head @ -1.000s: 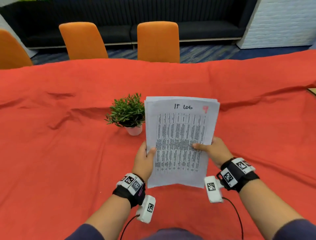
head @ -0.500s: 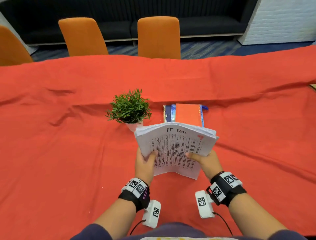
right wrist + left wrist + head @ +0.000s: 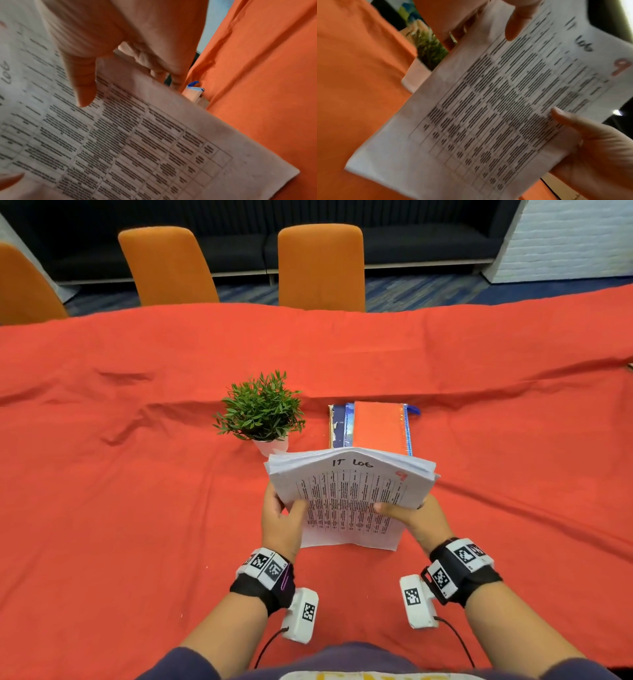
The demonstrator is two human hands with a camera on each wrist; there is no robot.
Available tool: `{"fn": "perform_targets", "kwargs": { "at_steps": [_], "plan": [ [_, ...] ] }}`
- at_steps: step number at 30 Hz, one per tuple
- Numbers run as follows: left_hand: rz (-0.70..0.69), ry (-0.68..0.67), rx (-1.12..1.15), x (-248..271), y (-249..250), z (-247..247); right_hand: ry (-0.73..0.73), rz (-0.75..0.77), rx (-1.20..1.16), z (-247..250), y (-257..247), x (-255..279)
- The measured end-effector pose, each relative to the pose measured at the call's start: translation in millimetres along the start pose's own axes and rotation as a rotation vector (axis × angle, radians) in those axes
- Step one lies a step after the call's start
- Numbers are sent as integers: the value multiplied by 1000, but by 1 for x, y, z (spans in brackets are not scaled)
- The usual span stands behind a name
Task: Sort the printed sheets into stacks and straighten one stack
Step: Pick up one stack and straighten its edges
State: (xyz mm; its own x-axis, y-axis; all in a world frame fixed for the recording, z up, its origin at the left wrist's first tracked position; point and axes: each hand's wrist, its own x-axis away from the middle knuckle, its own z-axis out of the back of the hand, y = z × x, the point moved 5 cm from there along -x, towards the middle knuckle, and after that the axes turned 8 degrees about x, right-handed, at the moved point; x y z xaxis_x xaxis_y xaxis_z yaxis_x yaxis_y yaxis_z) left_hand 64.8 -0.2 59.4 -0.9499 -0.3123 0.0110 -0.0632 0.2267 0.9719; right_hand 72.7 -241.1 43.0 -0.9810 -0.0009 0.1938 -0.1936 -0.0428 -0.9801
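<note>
Both hands hold one thick stack of sheets point(image 3: 349, 494) above the bench point(image 3: 137, 508), which is draped in a red cloth. The left hand point(image 3: 279, 520) grips the stack's left edge: its thumb lies on the printed top page and its fingers point(image 3: 270, 501) are curled under the stack, clamped on the paper. The right hand point(image 3: 419, 518) grips the right edge the same way, thumb on top pointing inward, the other fingers hidden beneath the sheets. In the right wrist view that thumb point(image 3: 82, 83) presses on the page while the curled fingers show past the paper's edge.

The stack bows upward in the middle between the two hands, and its far edge fans out so the separate sheets show. The top page carries a printed table, the handwritten words "IT LOG" near its far edge, and a red mark in the far right corner. The near edge hangs lower, close to the cloth; whether it touches cannot be told.

Just beyond the left fingers stands a small green plant point(image 3: 260, 409) in a white pot. Beyond the right fingers, past the stack's far edge, lie some notebooks point(image 3: 373, 426), an orange one on top of blue ones. Orange chairs point(image 3: 320, 265) stand at the bench's far side.
</note>
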Motion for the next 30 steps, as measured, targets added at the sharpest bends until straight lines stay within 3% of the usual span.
{"fn": "perform_targets", "kwargs": {
  "at_steps": [5, 12, 23, 26, 30],
  "plan": [
    [-240, -109, -62, 3, 42, -17, -11, 200, 103, 4, -42, 3],
    [-225, -106, -77, 2, 45, -23, 14, 281, 161, -3, -60, 4],
    [-434, 10, -193, 7, 77, -40, 206, 392, 77, -16, -94, 11],
    [-412, 6, -190, 8, 67, -37, 196, 396, 108, -19, -87, 12],
    [-240, -79, -176, 5, 43, -32, 166, 248, 21, -12, -62, 10]
  ]
}}
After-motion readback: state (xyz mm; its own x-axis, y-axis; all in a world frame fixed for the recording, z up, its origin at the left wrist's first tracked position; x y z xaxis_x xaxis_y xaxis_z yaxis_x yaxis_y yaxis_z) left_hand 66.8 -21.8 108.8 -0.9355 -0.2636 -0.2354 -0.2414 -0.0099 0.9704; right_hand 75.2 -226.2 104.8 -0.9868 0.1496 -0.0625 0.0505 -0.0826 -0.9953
